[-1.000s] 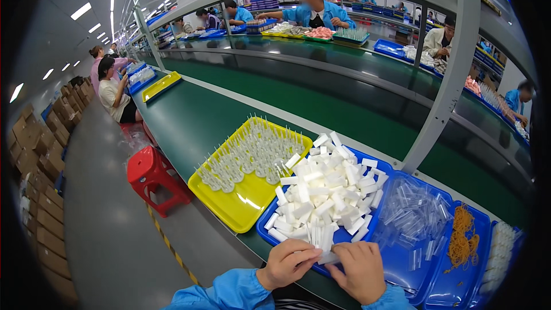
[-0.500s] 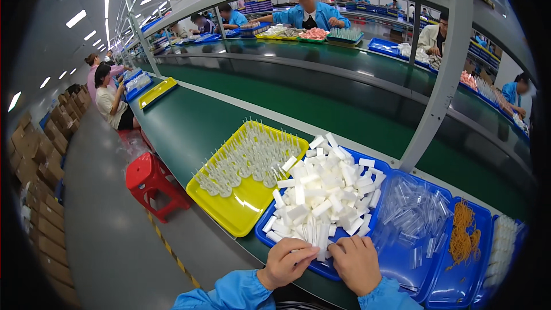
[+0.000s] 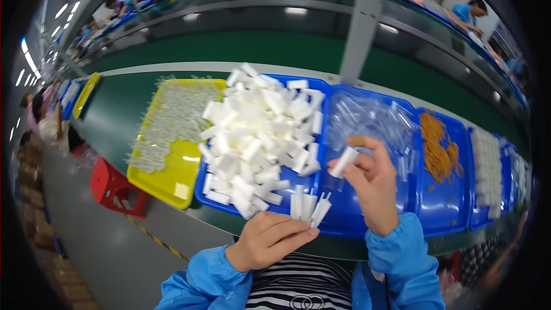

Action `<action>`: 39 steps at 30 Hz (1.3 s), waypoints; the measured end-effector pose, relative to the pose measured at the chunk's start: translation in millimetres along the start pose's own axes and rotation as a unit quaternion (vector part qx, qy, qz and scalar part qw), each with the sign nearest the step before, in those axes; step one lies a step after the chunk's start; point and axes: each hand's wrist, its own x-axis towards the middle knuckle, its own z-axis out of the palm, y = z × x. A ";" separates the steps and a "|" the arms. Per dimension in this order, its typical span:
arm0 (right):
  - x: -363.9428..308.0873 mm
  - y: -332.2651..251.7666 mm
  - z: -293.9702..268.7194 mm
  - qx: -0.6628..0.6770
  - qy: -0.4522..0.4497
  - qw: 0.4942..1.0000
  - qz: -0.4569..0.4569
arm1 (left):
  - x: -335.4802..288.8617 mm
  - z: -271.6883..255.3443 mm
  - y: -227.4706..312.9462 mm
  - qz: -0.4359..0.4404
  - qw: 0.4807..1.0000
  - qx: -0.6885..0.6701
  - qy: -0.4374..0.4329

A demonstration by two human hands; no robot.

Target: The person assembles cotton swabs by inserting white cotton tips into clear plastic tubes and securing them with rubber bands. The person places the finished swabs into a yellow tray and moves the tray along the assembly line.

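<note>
Along the near edge of the table (image 3: 112, 120), a striped shirt (image 3: 301, 281) and blue sleeves (image 3: 404, 252) are being worn. By the left hand (image 3: 268, 240), a cluster of white slats (image 3: 304, 205) is being gripped at its lower end, thumb and fingers lying nearly together; the slats are standing side by side, the rightmost leaning right, over the near right corner of the first blue tray (image 3: 290, 178). Whether they are also being supported by its rim cannot be told. By the right hand (image 3: 373, 192), one white block (image 3: 343, 162) is being pinched, tilted, between thumb and bent forefinger, the gap being only as wide as the block; it is being held above the left edge of the second blue tray (image 3: 356, 212).

In the first tray, a heap (image 3: 252, 138) of similar blocks is being carried, spilling over its far left corner. Toward the far edge of the second tray, clear sleeves (image 3: 367, 117) are being gathered. Farther right, orange bands (image 3: 439, 146) and white stacks (image 3: 487, 172) are being held in further blue trays. To the left, pale pins (image 3: 175, 115) are being massed in a yellow tray (image 3: 175, 172), its near right corner being left bare.

Off the table's near edge, a red stool (image 3: 109, 186) is being seen. Beyond the far edge, a post (image 3: 364, 28) and a green belt (image 3: 241, 46) are being shown; farther off, blue-clad co-workers (image 3: 465, 14) are being seen.
</note>
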 end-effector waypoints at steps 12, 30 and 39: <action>-14.9 -0.2 -23.5 -0.107 0.026 0.993 -0.039 | 15.4 12.6 7.2 0.018 0.999 0.000 -0.042; -9.9 -9.5 -41.2 -0.136 -0.143 0.980 0.033 | 31.9 24.0 23.6 0.037 0.997 -0.012 -0.071; -33.4 -0.1 -31.8 -0.298 -0.073 0.902 -0.303 | 23.8 37.5 16.8 -0.006 0.997 -0.040 0.058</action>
